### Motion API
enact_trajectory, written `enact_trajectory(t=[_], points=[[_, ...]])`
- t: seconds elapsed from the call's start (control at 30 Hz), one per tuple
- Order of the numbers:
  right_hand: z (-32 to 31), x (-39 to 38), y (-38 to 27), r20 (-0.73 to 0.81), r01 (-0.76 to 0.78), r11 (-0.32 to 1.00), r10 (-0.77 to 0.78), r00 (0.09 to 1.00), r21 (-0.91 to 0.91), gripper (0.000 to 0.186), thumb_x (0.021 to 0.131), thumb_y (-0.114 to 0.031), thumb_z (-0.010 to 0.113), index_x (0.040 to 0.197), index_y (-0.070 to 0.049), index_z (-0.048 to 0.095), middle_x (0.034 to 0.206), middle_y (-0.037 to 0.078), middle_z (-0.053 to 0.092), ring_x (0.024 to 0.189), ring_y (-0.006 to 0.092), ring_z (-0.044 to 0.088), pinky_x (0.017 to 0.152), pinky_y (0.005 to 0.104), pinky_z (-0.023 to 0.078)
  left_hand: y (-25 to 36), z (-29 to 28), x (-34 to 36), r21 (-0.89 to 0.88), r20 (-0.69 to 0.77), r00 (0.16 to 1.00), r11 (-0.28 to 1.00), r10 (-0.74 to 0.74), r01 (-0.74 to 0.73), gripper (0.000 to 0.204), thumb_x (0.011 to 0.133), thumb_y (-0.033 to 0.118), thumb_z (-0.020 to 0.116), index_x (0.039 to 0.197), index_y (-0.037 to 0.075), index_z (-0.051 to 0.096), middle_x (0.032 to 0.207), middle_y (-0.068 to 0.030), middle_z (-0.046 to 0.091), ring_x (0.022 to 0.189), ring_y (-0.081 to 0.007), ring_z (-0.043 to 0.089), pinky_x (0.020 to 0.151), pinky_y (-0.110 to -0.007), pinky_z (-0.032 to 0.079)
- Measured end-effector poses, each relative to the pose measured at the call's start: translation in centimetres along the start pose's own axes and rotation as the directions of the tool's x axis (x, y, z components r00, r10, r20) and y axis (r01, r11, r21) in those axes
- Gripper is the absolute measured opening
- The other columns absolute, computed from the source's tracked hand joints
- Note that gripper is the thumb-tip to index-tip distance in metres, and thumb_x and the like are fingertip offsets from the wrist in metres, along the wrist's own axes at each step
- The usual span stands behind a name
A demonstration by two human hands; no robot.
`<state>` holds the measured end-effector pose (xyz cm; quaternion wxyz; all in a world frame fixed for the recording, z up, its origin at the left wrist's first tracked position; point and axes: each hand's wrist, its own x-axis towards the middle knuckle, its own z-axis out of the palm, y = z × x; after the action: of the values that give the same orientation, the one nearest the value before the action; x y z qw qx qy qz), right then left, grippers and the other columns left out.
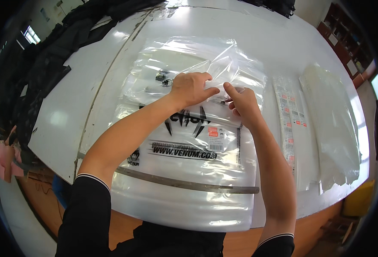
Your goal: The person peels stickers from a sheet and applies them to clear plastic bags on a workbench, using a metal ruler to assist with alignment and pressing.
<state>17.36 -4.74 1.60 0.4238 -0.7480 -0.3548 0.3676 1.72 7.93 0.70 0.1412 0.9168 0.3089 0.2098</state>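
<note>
A stack of clear plastic bags point(154, 201) with black print lies in front of me. Creased film of the upper bag rises near my fingertips. My left hand point(192, 89) has its fingers bent onto this film, the thumb pointing right. Close beside it, my right hand point(243, 102) is closed at the bag's edge, thumb up and fingers curled; part of its grip is hidden. An orange-and-white barcode label point(216, 139) sits on the printed bag below my hands. Across the stack's nearer part rests a dark, narrow flat bar point(189, 184).
On the right of the white table point(279, 47) lie strips of orange-and-white labels point(286, 124) and another pile of clear bags point(332, 132). Black cloth point(64, 43) is heaped along the left side. A person's hand point(10, 155) shows beyond the left edge.
</note>
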Motion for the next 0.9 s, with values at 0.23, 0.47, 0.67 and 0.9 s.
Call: enact_trajectory(t=[0.23, 0.47, 0.67, 0.9], points=[[2.5, -5.9, -0.4, -0.07, 0.08, 0.944, -0.06, 0.996, 0.321, 0.036, 0.1, -0.029, 0.061, 0.098, 0.006, 0.07, 0.073, 0.005, 0.063, 0.057, 0.0071, 0.053, 0.048, 0.0227, 0.039, -6.1, -4.1, 7.5, -0.395, 0.011, 0.886, 0.812, -0.463, 0.429, 0.037, 0.094, 0.038, 0.053, 0.091, 0.009, 0.076, 0.085, -0.0089, 0.075, 0.084, -0.0269, 0.071, 0.082, -0.04, 0.054], [4.0, -17.4, 1.3, -0.015, 0.082, 0.905, -0.083, 0.996, 0.418, 0.027, 0.103, -0.02, 0.061, 0.107, 0.004, 0.07, 0.081, 0.005, 0.068, 0.062, 0.0063, 0.058, 0.055, 0.0215, 0.046, -16.1, -5.3, 10.6, -0.539, 0.027, 0.747, 0.62, -0.664, 0.57, 0.029, 0.095, 0.027, 0.061, 0.083, 0.003, 0.071, 0.075, -0.0065, 0.068, 0.061, -0.0164, 0.059, 0.057, -0.032, 0.047], [8.7, -27.2, 3.5, 0.175, 0.187, 0.92, -0.258, 0.95, 0.344, 0.021, 0.102, -0.011, 0.061, 0.119, -0.002, 0.07, 0.095, 0.009, 0.074, 0.072, 0.0107, 0.067, 0.061, 0.0234, 0.053, -14.6, -5.1, 10.8, -0.589, 0.007, 0.758, 0.609, -0.653, 0.53, 0.026, 0.092, 0.023, 0.062, 0.081, 0.001, 0.07, 0.073, -0.0094, 0.067, 0.057, -0.0168, 0.057, 0.052, -0.033, 0.045], [16.0, -30.6, 6.5, 0.335, 0.436, 0.88, -0.475, 0.813, 0.189, 0.013, 0.092, -0.012, 0.073, 0.102, -0.004, 0.073, 0.083, 0.012, 0.069, 0.069, 0.0296, 0.068, 0.056, 0.0388, 0.054, -13.6, -6.6, 9.9, -0.476, -0.003, 0.712, 0.627, -0.702, 0.617, 0.022, 0.086, 0.015, 0.064, 0.069, 0.001, 0.067, 0.063, -0.0091, 0.063, 0.05, -0.0184, 0.056, 0.048, -0.035, 0.042]])
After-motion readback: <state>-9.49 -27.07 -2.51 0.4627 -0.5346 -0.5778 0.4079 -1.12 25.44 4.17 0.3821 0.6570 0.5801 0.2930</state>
